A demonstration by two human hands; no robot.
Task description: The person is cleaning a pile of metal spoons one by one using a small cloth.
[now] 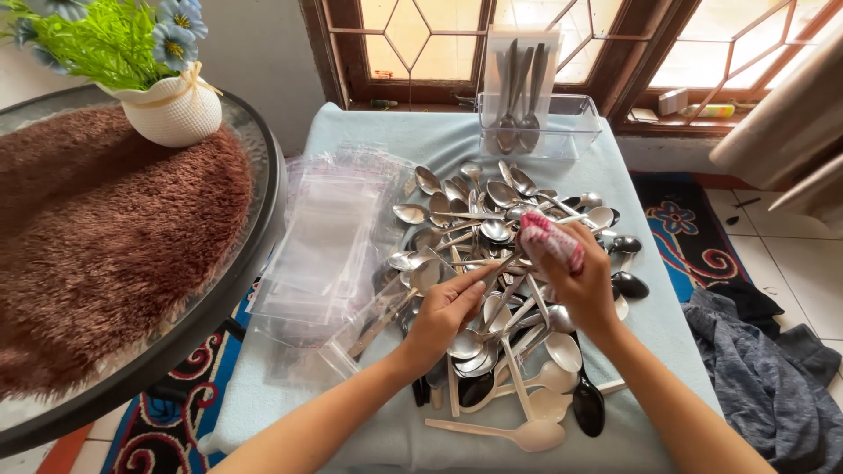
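Note:
A big heap of metal spoons (492, 219) lies on a small table covered with a light blue cloth (386, 132). Several cream and black plastic spoons (536, 432) lie at the near side of the heap. My left hand (443, 312) pinches the handle of one metal spoon (505, 263) over the pile. My right hand (575, 276) grips a pink and white cloth (549, 241) pressed against that same spoon. A stack of clear plastic bags (325, 237) lies left of the heap, close to my left hand.
A clear plastic box (575, 132) with a few upright spoons stands at the table's far edge under the window. A round glass table (263, 219) with a brown fluffy mat and a white flower vase (176, 110) crowds the left. Dark clothes (764, 360) lie on the floor at right.

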